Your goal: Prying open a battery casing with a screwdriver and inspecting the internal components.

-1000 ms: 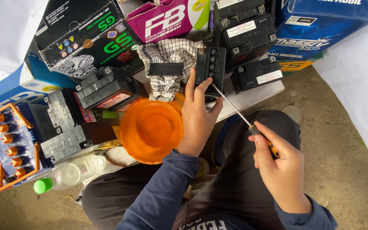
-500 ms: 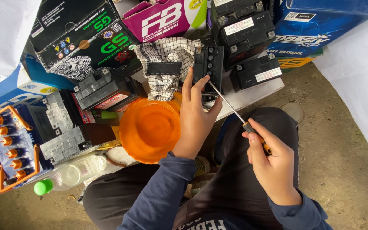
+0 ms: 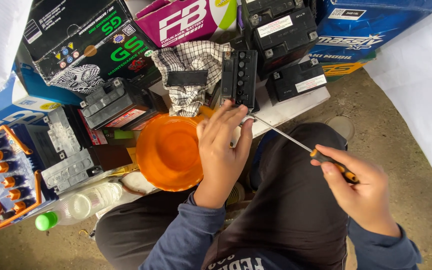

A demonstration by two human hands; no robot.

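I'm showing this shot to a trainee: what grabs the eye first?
The bright orange bowl at centre, left of the left hand. That hand steadies a small black battery on the white board, while the right hand aims a long screwdriver at its base. Battery boxes crowd behind.

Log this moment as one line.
left hand: steadies small black battery | right hand: grips screwdriver, tip at battery edge | orange bowl: beside left hand
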